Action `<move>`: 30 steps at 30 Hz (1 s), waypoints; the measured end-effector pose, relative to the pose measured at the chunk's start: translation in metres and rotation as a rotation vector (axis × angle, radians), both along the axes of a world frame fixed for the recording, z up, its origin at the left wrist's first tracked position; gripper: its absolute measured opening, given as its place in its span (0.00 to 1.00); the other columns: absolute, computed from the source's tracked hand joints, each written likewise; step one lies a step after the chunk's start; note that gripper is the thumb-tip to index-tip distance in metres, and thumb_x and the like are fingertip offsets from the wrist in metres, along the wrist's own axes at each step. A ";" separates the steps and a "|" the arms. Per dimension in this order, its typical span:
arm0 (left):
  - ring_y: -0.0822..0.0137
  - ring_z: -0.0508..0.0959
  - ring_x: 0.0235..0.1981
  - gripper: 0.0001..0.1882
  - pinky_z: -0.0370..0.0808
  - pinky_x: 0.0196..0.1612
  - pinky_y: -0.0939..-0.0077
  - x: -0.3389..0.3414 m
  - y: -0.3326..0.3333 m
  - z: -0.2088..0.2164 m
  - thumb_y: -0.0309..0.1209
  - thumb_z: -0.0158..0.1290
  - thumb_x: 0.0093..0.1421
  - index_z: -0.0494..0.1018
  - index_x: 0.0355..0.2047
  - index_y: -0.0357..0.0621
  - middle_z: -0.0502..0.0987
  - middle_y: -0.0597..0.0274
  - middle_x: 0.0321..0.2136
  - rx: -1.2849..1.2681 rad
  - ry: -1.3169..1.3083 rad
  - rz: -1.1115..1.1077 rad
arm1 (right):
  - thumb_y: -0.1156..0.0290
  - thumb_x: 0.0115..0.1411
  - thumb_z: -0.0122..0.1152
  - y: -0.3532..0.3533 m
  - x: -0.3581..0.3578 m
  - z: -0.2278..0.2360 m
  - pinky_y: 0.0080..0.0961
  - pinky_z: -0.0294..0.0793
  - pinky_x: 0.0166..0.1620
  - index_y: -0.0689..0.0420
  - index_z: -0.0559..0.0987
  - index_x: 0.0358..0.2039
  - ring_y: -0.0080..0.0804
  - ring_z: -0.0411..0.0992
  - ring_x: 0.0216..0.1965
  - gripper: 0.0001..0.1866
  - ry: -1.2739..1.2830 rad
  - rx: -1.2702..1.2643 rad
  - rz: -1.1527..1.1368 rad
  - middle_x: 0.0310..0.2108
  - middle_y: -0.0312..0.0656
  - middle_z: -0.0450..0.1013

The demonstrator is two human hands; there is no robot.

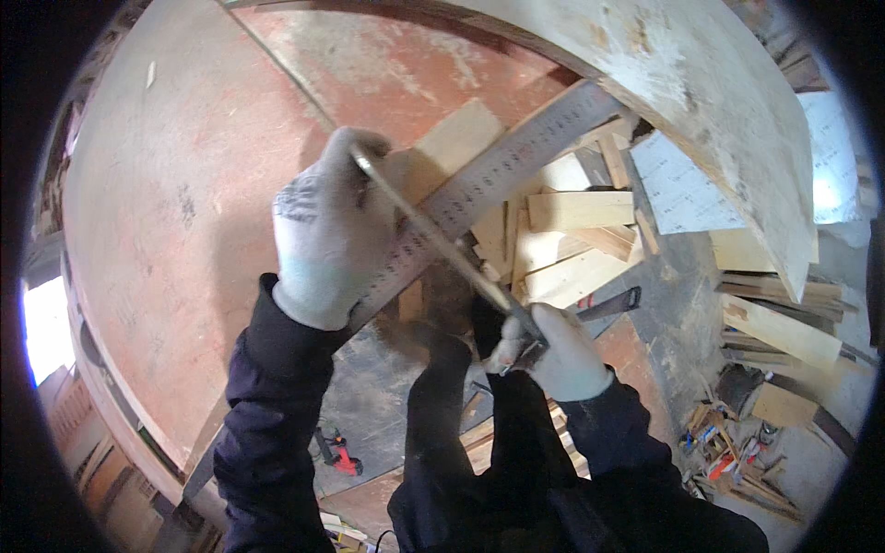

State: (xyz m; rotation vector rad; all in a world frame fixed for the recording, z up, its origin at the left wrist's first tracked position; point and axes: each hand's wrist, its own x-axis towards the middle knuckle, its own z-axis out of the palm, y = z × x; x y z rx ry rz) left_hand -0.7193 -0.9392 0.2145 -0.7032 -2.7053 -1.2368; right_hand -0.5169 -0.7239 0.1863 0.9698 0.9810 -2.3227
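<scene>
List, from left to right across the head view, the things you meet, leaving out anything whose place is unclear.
Bright opening → left hand → right hand → stacked boards.

Both gloved hands [332,230] [564,355] curled

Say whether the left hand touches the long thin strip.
Touching. The head view shows the left hand pinching the long thin strip and covering a short stretch of it.
</scene>
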 end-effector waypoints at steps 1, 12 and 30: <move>0.57 0.82 0.24 0.14 0.77 0.26 0.68 0.000 -0.005 -0.001 0.32 0.63 0.59 0.71 0.41 0.45 0.77 0.54 0.24 -0.042 0.041 -0.036 | 0.61 0.73 0.50 0.000 0.003 -0.001 0.39 0.77 0.40 0.62 0.78 0.45 0.37 0.75 0.31 0.16 0.036 0.174 0.075 0.28 0.42 0.75; 0.49 0.80 0.26 0.15 0.75 0.32 0.58 0.004 0.010 0.012 0.30 0.59 0.56 0.65 0.38 0.38 0.77 0.53 0.23 -0.297 -0.105 0.034 | 0.54 0.74 0.47 0.027 0.028 -0.043 0.26 0.73 0.24 0.67 0.72 0.53 0.29 0.69 0.17 0.25 0.222 0.395 0.077 0.26 0.41 0.74; 0.63 0.81 0.23 0.06 0.77 0.28 0.70 -0.001 0.011 0.020 0.32 0.57 0.65 0.74 0.38 0.44 0.79 0.57 0.23 -0.062 -0.074 0.062 | 0.70 0.71 0.52 -0.001 -0.008 0.034 0.19 0.77 0.32 0.70 0.71 0.58 0.23 0.75 0.26 0.20 0.348 0.636 0.346 0.32 0.45 0.78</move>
